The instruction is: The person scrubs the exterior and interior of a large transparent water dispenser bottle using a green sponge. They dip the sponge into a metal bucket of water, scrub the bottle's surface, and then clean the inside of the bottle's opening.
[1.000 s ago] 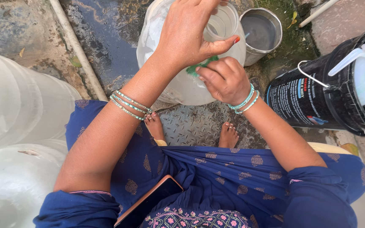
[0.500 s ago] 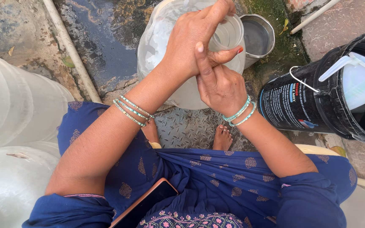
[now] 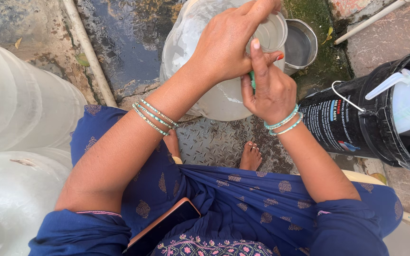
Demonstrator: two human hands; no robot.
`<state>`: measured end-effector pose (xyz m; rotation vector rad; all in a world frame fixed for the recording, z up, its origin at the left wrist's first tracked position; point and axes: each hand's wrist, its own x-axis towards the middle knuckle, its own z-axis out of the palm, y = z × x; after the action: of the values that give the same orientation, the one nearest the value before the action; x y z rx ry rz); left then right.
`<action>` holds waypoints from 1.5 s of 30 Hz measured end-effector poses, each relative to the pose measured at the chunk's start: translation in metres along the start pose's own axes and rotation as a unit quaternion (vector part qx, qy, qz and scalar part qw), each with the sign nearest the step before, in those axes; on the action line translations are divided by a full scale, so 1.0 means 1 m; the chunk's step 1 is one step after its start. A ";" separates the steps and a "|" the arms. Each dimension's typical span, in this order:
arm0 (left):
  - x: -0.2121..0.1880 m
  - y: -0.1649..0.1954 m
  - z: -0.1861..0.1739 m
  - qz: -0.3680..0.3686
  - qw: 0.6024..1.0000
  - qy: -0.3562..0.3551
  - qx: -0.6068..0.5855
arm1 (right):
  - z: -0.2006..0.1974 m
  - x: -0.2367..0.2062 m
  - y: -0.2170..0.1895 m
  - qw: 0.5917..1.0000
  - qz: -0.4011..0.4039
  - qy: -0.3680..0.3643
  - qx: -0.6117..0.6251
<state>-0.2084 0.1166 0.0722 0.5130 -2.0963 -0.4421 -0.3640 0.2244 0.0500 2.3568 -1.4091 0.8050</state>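
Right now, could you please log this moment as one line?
left hand: grips jar rim | right hand: holds green scrubber against clear jar | black bucket: beside

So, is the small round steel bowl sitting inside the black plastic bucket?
No, the steel bowl sits on the wet ground beside the translucent jar, apart from the black bucket.

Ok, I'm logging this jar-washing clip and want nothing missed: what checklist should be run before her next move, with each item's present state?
1. Left hand grips the rim of the clear plastic jar: ok.
2. Right hand pinches a small green item: ok; what it is, cannot tell.
3. Jar's mouth open, no lid: ok.
4. Steel cup apart from the jar: ok.
5. Black bucket upright: not ok, tilted.
6. Footing dry: not ok, wet ground.
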 end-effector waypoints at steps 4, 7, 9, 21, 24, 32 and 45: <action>-0.002 -0.004 -0.004 0.018 0.999 -0.036 0.034 | -0.010 0.003 0.004 1.000 0.026 -0.010 -0.008; -0.003 -0.002 -0.005 0.034 0.997 -0.053 0.053 | -0.020 0.003 0.002 0.998 0.060 -0.031 0.005; -0.004 0.002 -0.005 0.037 0.997 -0.049 0.053 | -0.026 0.004 -0.001 0.996 0.069 -0.049 -0.004; -0.002 0.011 -0.009 0.043 0.992 -0.079 0.089 | -0.046 0.010 -0.004 0.989 0.102 -0.092 0.050; 0.000 0.009 -0.013 0.030 0.995 -0.070 0.071 | -0.040 0.009 -0.004 0.994 0.067 -0.082 0.016; 0.005 0.000 -0.033 0.013 0.995 -0.093 0.028 | -0.013 0.004 0.005 0.997 -0.033 -0.057 -0.046; 0.006 -0.020 -0.011 0.006 0.947 -0.006 -0.320 | -0.014 -0.013 0.080 0.981 0.125 0.067 0.131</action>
<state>-0.1981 0.0949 0.0723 0.1111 -1.8223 -1.0674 -0.4429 0.2016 0.0504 2.2809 -1.6509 1.2631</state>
